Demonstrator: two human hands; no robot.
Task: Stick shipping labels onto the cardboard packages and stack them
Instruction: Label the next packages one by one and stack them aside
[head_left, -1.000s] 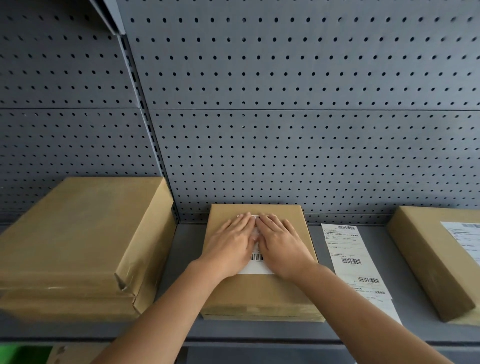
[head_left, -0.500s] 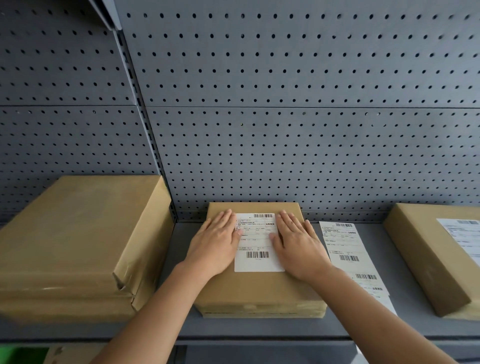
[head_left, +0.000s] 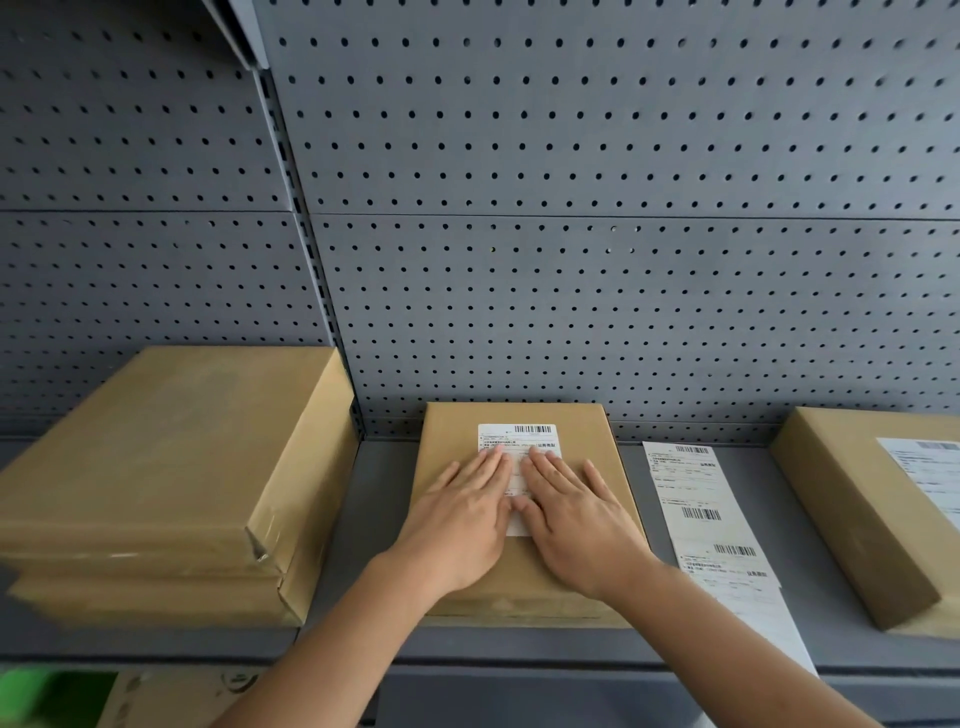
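Observation:
A flat brown cardboard package (head_left: 452, 441) lies on the grey shelf (head_left: 379, 499) in front of me. A white shipping label (head_left: 519, 435) with a barcode is on its top. My left hand (head_left: 462, 514) and my right hand (head_left: 576, 519) lie flat, side by side, on the label's lower part, fingers together and pointing away from me. Only the label's upper strip and a sliver between my hands show. Neither hand grips anything.
A stack of two unlabelled brown packages (head_left: 171, 467) sits at the left. A strip of loose shipping labels (head_left: 701, 519) lies right of the middle package. A labelled package (head_left: 857, 514) is at the far right. Grey pegboard (head_left: 571, 260) closes the back.
Half a second ago my hands lay apart at the label's two sides. They have come together over its middle and lower part. The package has not moved.

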